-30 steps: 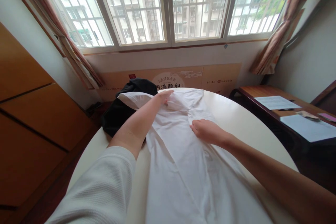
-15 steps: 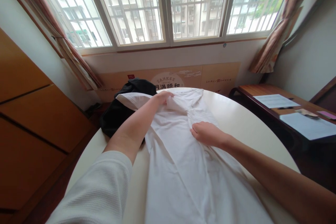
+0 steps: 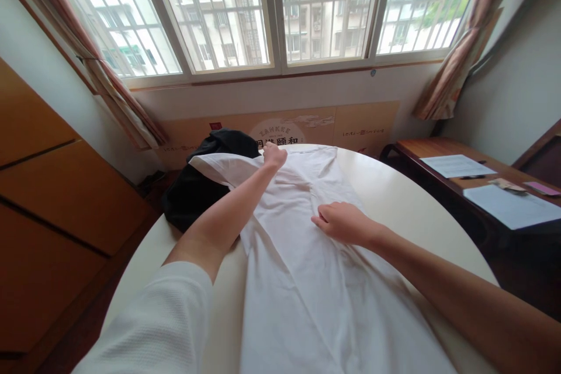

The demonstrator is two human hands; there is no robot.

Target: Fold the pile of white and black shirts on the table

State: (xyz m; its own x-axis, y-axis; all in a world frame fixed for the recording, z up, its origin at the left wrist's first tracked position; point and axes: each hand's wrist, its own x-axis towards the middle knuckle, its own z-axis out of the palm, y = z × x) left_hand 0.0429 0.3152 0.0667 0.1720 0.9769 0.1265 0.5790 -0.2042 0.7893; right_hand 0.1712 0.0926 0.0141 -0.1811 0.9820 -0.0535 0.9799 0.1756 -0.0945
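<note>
Spreading out one white shirt (image 3: pixel 298 286) on one round cream table (image 3: pixel 407 210) with two bare hands, by the look of it. Needing, it seems, more patting flat at the soft folds near the right hand (image 3: pixel 344 223).

Far left of the left hand (image 3: pixel 274 156), one big wooden cupboard (image 3: pixel 52 198) with orange-brown doors. Next to that, one pink-brown curtain (image 3: pixel 103 76), tied back. Low down and left of the left hand, one white knit sleeve (image 3: pixel 153 327) around the left arm. Just left of the left hand, one black bundle of cloth (image 3: pixel 197 196), too rumpled to name, with a white flap of the shirt lying over it.

Then the left hand, up at the far edge of the shirt, curled small, with fingers bent down onto the cloth. Gripping or only pressing? No way to tell.

Below the left hand and to the right, the shirt stretching long toward the near side of the table, under both hands. On the shirt, the right hand, open wide and flat, holding nothing.

Far right of the right hand, a second pink-brown curtain (image 3: pixel 456 64), then one wooden desk (image 3: pixel 438 149) with two big sheets of paper (image 3: pixel 508 205), one pen (image 3: pixel 471 176), one small brown slip (image 3: pixel 508 185) and one pink card (image 3: pixel 542 188).
</note>
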